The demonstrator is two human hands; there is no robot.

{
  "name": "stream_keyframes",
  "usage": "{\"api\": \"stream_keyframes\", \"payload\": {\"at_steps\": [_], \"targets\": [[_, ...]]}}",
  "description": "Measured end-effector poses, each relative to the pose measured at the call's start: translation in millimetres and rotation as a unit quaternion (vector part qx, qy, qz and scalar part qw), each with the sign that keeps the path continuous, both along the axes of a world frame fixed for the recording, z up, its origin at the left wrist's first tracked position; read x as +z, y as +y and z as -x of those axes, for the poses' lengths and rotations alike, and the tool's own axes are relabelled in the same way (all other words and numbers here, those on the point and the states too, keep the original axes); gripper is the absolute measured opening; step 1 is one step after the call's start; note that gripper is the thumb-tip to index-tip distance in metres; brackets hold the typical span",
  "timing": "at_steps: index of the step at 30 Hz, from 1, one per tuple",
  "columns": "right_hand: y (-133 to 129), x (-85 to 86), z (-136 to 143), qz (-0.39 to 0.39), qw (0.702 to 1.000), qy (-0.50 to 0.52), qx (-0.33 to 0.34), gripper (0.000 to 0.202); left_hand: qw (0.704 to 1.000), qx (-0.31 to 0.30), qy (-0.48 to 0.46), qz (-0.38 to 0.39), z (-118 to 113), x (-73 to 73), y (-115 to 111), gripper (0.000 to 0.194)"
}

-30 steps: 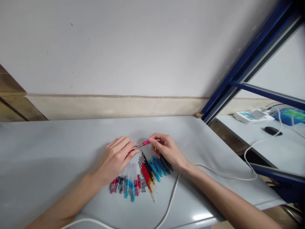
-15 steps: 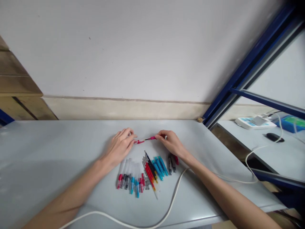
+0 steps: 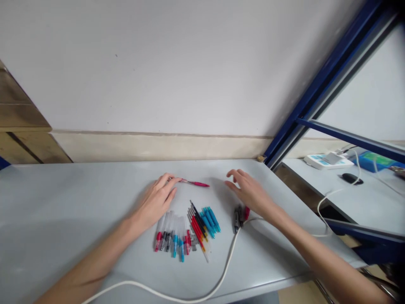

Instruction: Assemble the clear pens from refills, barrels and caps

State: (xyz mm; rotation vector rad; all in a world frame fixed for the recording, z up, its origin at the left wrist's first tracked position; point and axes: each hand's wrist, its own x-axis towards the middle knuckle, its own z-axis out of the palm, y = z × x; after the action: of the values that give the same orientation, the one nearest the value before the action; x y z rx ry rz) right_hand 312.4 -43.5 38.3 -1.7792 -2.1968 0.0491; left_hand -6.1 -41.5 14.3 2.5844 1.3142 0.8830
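Note:
A pen with a clear body and red grip (image 3: 200, 184) lies across the far middle of the grey table. My left hand (image 3: 164, 188) has its fingers closed on the pen's left end. To the right of the pen, my right hand (image 3: 242, 185) is raised with thumb and fingers apart and nothing between them. Nearer the front lie several clear pen barrels (image 3: 174, 232) with red, black and blue ends. Beside them are several red and black refills (image 3: 198, 223), then several blue grips (image 3: 211, 221). Black grips (image 3: 236, 219) and a red one (image 3: 247, 212) lie below my right hand.
A white cable (image 3: 226, 270) curves over the table's front and passes beneath my right forearm. Beyond the blue frame (image 3: 329, 80) at the right, a second table holds a black mouse (image 3: 352, 179) and a white power strip (image 3: 327, 161). A wall borders the far edge.
The red grip now meets the clear barrel, where a refill showed between them before. My right hand has let go of it and moved right. The black and red grips have shifted right.

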Motion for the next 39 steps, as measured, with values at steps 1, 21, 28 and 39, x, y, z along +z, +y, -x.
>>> {"api": "stream_keyframes", "payload": {"at_steps": [1,21,28,39], "targets": [[-6,1.7,-11,0.028,0.999,-0.018,-0.033,0.028,1.0,-0.001,-0.001,-0.001,-3,1.5,-2,0.035],[-36,13.4,25,0.142,0.98,0.128,0.062,0.02,1.0,-0.015,-0.022,0.002,-11,5.9,-14,0.035],[-34,13.2,31,0.166,0.966,0.185,0.078,0.015,1.0,-0.011,-0.013,0.011,-9,4.1,-13,0.033],[-38,6.9,10,0.287,0.911,0.29,0.058,0.022,0.999,-0.014,-0.014,0.036,-11,4.0,-13,0.033]]}}
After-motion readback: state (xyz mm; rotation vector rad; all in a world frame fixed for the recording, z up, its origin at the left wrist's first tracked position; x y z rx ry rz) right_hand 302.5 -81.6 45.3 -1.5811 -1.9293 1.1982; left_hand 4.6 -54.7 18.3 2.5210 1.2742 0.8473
